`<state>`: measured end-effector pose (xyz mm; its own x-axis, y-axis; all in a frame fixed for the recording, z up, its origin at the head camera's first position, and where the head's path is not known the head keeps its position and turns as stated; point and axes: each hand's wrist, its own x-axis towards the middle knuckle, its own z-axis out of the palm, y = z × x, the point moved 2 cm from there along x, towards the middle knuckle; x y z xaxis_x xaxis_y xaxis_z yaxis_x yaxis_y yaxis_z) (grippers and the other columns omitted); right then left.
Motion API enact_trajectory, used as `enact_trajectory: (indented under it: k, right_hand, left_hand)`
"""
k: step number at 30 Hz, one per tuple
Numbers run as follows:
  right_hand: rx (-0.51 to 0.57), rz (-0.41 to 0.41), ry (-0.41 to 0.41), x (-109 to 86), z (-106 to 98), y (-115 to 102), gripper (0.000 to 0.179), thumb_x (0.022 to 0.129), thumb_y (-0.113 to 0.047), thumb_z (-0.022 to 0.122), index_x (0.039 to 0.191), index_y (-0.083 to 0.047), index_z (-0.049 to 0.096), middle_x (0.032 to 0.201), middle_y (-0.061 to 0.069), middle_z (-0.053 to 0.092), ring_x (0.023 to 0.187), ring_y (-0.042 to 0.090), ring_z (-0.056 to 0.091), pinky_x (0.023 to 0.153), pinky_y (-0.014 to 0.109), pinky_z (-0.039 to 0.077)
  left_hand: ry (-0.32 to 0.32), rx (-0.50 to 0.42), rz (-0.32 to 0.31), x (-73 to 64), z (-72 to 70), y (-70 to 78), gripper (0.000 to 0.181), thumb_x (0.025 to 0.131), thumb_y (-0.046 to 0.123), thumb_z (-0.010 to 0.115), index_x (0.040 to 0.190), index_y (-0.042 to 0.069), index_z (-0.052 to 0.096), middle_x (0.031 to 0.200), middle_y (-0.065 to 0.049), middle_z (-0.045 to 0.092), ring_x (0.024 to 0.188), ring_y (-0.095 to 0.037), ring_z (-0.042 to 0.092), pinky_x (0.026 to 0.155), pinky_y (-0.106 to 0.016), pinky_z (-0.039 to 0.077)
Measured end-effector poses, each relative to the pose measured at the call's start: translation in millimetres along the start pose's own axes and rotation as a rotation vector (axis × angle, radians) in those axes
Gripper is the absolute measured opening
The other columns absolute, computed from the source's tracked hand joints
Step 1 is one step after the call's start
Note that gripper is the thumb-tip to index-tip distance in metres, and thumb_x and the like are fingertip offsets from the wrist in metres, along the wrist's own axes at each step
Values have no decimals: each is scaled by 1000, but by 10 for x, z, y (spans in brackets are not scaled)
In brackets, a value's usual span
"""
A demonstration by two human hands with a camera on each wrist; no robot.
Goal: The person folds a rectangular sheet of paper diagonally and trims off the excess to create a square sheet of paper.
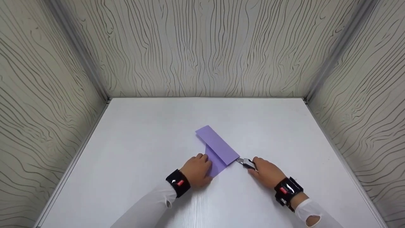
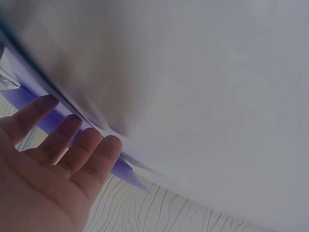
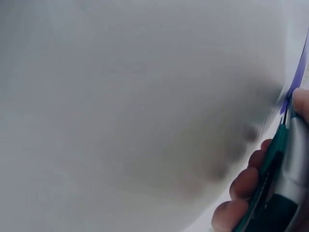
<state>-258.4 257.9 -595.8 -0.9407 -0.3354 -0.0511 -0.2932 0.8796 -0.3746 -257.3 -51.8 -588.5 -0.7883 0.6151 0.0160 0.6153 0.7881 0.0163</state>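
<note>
A folded sheet of purple paper point(image 1: 221, 147) lies slantwise on the white table, one long flap turned over the rest of the sheet. My left hand point(image 1: 196, 171) rests on the lower left part of the sheet. In the left wrist view its fingers point(image 2: 99, 159) are extended and slightly bent over the paper point(image 2: 126, 173). My right hand point(image 1: 269, 172) grips a utility knife point(image 1: 249, 164) at the paper's right end. The knife's blade tip meets the lower right end of the fold, partly hidden by the flap. The right wrist view shows fingers wrapped round the knife handle point(image 3: 289, 179).
The white tabletop point(image 1: 152, 126) runs back to a wood-grain patterned panel point(image 1: 202, 47). Similar panels stand at the left point(image 1: 31, 95) and right point(image 1: 373, 95). Black bands sit on both wrists, below white sleeves.
</note>
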Motion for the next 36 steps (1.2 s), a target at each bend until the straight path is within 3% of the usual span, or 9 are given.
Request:
enact_trajectory:
  k: [5,8,11,13,17,22,26,31,36]
  right_hand:
    - [31,-15,-22,18,39,-23,25,104,-26,73,105,-7,57,81,0,51,71,17,49,63,36,44]
    - [35,-20,-20,21,44,-39,25,104,-25,73,107,-6,58,84,1,53,73,18,51,66,38,47]
    - [21,-23,-19,18,48,-48,26,103,-25,74,110,-5,59,86,2,56,76,19,55,69,42,51]
    - [3,-29,-12,11,47,-54,27,103,-25,74,112,-4,59,87,2,59,78,21,60,73,45,54]
    - [-20,-40,1,2,37,-77,26,104,-25,74,113,-5,60,88,2,61,80,22,64,76,47,57]
    - [11,-20,-13,5,27,-108,24,104,-25,73,108,-7,58,83,0,53,73,17,52,67,39,48]
    - [11,-2,-16,-4,30,-111,24,104,-26,72,107,-7,58,83,0,51,72,17,49,66,37,45]
    - [-7,15,-15,-22,23,-117,25,104,-28,73,107,-8,59,82,0,51,71,17,48,64,35,42]
    - [-52,-6,-12,-51,-15,-135,23,104,-30,73,107,-10,60,84,-1,50,71,16,47,63,34,40]
  left_hand:
    - [79,-26,-38,135,-26,53,64,95,62,73,124,6,61,116,-8,60,109,-25,59,92,-41,57]
    - [135,4,-51,249,-74,131,80,92,72,72,137,7,59,133,-11,61,124,-28,59,102,-45,57]
    - [127,53,-56,347,-127,226,87,92,74,71,150,11,57,151,-14,58,138,-31,57,113,-50,53]
    - [110,73,-62,394,-149,288,82,93,70,72,151,14,59,152,-15,59,138,-32,59,114,-51,53]
    - [62,94,-96,451,-119,379,67,97,59,73,146,15,64,138,-14,66,123,-30,65,103,-46,58]
    - [13,102,-139,483,8,424,55,101,52,70,141,14,67,125,-13,69,111,-28,65,91,-41,59]
    - [18,102,-135,455,40,442,43,104,45,68,135,14,70,115,-12,69,104,-27,64,84,-39,59]
    - [22,74,-108,374,-63,443,35,106,33,65,135,14,70,118,-12,69,106,-27,65,85,-38,60]
    - [-16,7,-71,358,-33,337,33,107,30,63,135,16,71,119,-12,68,107,-28,65,93,-40,59]
